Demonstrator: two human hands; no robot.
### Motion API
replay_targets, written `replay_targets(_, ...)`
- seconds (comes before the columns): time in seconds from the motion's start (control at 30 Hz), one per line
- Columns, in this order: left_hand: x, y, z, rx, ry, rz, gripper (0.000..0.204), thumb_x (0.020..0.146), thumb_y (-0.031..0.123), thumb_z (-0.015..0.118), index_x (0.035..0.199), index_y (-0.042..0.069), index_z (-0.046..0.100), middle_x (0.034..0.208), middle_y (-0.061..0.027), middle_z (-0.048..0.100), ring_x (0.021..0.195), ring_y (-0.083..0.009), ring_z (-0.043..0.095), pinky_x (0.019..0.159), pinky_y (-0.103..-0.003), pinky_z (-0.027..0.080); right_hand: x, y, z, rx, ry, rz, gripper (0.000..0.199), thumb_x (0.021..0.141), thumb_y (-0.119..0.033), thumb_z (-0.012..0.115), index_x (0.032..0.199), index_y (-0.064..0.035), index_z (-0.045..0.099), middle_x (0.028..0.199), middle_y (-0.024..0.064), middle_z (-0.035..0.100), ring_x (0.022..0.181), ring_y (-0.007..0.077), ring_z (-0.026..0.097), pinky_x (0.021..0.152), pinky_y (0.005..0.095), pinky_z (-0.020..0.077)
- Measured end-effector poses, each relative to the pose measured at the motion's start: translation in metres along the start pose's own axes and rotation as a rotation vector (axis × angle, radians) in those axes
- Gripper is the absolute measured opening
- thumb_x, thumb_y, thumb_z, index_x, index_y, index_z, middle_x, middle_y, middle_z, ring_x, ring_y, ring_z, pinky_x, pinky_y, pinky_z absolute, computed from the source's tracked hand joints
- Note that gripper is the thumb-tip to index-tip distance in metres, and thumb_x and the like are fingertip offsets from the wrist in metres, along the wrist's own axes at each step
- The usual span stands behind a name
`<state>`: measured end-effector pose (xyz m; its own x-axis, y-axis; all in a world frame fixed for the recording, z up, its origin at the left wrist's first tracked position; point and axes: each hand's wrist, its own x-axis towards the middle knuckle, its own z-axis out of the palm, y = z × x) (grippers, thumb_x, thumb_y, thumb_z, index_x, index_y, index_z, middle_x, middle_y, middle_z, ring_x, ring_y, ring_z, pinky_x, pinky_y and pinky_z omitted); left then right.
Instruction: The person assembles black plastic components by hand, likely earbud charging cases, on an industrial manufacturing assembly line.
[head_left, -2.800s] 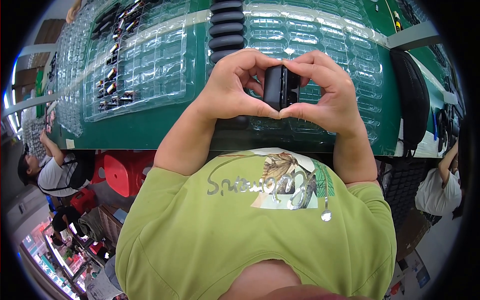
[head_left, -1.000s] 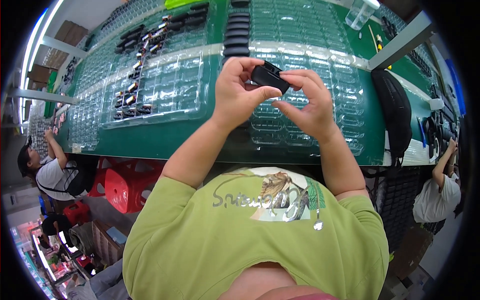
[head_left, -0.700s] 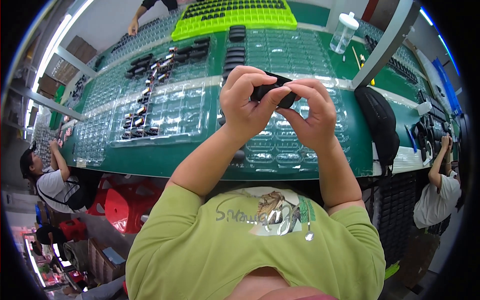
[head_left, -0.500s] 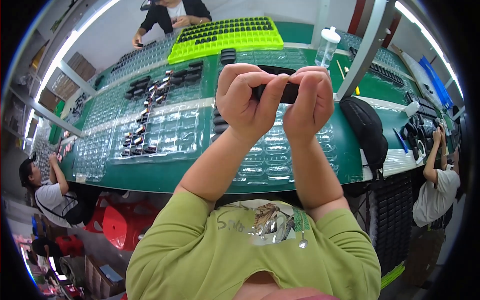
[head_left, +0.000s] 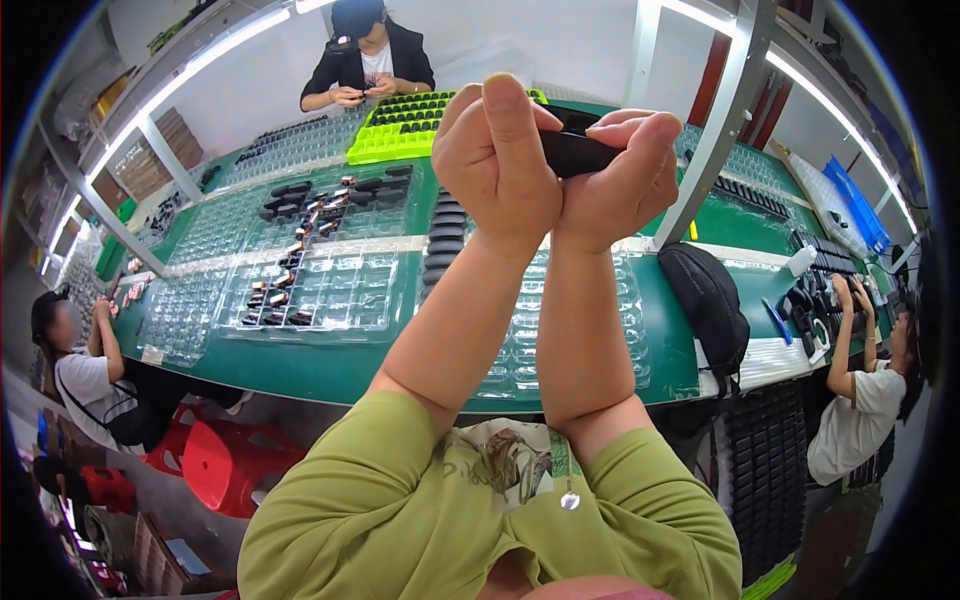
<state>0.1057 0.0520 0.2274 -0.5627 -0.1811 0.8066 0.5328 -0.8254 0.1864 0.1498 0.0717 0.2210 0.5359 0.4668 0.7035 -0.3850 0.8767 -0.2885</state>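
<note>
A smooth black oblong plastic piece (head_left: pixel 578 155) is held up above the green table between my two hands. My left hand (head_left: pixel 497 175) grips its left end with curled fingers, the thumb raised off it. Around the right end, the fingers and thumb of my right hand (head_left: pixel 620 195) are closed. The wrists almost touch, and the hands hide part of the piece. Below my forearms lies a clear moulded tray (head_left: pixel 640 345). Beside my left forearm is a column of black curved pieces (head_left: pixel 446 238). Farther left, another clear tray (head_left: pixel 350 318) carries black parts and small components.
A lime-green tray (head_left: pixel 375 150) of black parts stands at the back, before a co-worker (head_left: pixel 375 60). On the right are a metal post (head_left: pixel 715 130) and a black bag (head_left: pixel 705 305). Other people sit at left and right. A red stool (head_left: pixel 225 465) stands lower left.
My hands have risen in view and the wrists have come together. The black piece has turned, and my left thumb has lifted off. The co-worker across now holds both hands together.
</note>
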Motion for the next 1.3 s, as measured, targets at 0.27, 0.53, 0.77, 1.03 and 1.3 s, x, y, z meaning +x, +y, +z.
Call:
replay_targets(0.27,0.008,0.004,0.001,0.170,-0.211,0.189,0.057,0.105,0.035,0.047,0.060,0.002,0.063,0.064,-0.0072,0.060,0.061,-0.0160,0.056,0.062,-0.027,0.039,0.015,0.003,0.001,-0.042,0.020,-0.040,0.052,0.103,-0.035,0.049,0.060,-0.0066,0.053,0.062,0.0029,0.058,0.060,0.0137,0.053,0.060,0.0299,0.0392)
replay_targets(0.53,0.015,-0.013,0.014,-0.083,-0.084,0.232,0.057,0.102,0.037,0.046,0.058,0.004,0.061,0.059,-0.0080,0.057,0.055,-0.0192,0.053,0.058,-0.032,0.037,0.019,0.000,0.008,-0.030,0.030,-0.153,0.053,0.103,-0.035,0.045,0.060,-0.0070,0.053,0.061,0.0050,0.061,0.058,0.0157,0.053,0.060,0.0311,0.0399)
replay_targets(0.77,0.009,-0.004,0.022,0.006,0.033,-0.067,0.072,0.106,0.042,0.035,0.048,0.005,0.055,0.048,-0.0042,0.050,0.048,-0.0167,0.049,0.055,-0.030,0.036,0.026,0.019,-0.001,0.099,-0.098,-0.105,0.055,0.102,-0.042,0.043,0.063,-0.0063,0.057,0.063,0.0076,0.061,0.062,0.0178,0.054,0.064,0.0318,0.0422)
replay_targets(1.03,0.008,-0.011,0.020,-0.023,-0.034,-0.412,0.081,0.106,0.051,0.029,0.047,0.003,0.055,0.046,-0.0043,0.051,0.046,-0.0143,0.047,0.055,-0.028,0.037,0.028,0.029,-0.010,-0.012,-0.206,-0.283,0.050,0.099,-0.041,0.047,0.064,-0.0069,0.057,0.063,0.0058,0.059,0.067,0.0177,0.052,0.066,0.0323,0.0414)
replay_targets(1.3,-0.003,-0.016,0.020,-0.042,-0.031,-0.184,0.071,0.106,0.042,0.035,0.050,0.003,0.055,0.049,-0.0050,0.051,0.050,-0.0163,0.048,0.054,-0.030,0.036,0.020,0.016,-0.006,-0.119,-0.028,-0.032,0.055,0.104,-0.038,0.043,0.059,-0.0089,0.055,0.061,0.0027,0.056,0.066,0.0168,0.052,0.067,0.0338,0.0405)
